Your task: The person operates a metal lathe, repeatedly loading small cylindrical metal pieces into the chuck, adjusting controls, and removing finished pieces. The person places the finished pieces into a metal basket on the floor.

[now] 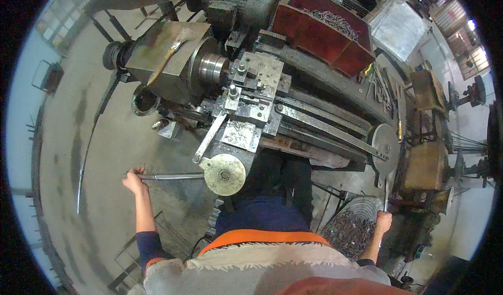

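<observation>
My left hand (135, 181) is closed round the outer end of a metal lever (173, 177), which runs to a round pale disc (224, 173) at the front of a lathe-like machine. Off to the right, my right hand (383, 221) grips a second upright lever (386, 195) below a grey round plate (385, 145). Between them sits the tool slide (259, 72) with bolts and a flat handle (210, 138). Its tool block is close to the shiny round chuck (213, 68) on the headstock. Whether a workpiece is in the chuck, I cannot tell.
A brush (170, 56) lies on the headstock. Behind the rails stand a motor (241, 7) and a red box (319, 30) of small metal parts. Hand tools (385, 88) lie at the right. A basket (353, 224) of dark parts stands near my right arm.
</observation>
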The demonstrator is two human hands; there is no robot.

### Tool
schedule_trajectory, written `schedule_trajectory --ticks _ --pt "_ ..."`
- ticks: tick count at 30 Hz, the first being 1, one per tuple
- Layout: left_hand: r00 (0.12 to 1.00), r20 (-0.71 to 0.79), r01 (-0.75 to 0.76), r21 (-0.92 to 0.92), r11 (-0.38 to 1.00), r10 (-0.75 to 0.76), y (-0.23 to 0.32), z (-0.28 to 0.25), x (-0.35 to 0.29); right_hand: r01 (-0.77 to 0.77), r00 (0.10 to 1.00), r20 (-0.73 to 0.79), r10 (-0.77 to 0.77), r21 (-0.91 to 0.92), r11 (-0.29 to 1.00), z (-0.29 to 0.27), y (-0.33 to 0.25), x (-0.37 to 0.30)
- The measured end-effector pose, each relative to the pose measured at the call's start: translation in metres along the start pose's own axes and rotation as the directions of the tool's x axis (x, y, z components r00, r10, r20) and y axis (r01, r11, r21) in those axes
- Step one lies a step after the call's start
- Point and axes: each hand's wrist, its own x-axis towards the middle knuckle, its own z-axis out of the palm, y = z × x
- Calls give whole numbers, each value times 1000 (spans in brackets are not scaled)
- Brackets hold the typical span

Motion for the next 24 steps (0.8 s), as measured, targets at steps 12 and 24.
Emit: schedule_trajectory --ticks 12,24 --pt "998 -60 -15 -39 999 13 8 23 0 -116 987 115 115 1 993 -19 -17 -24" --pt "1000 23 17 86 996 -19 23 -22 -22 115 993 57 -108 -152 982 12 30 86"
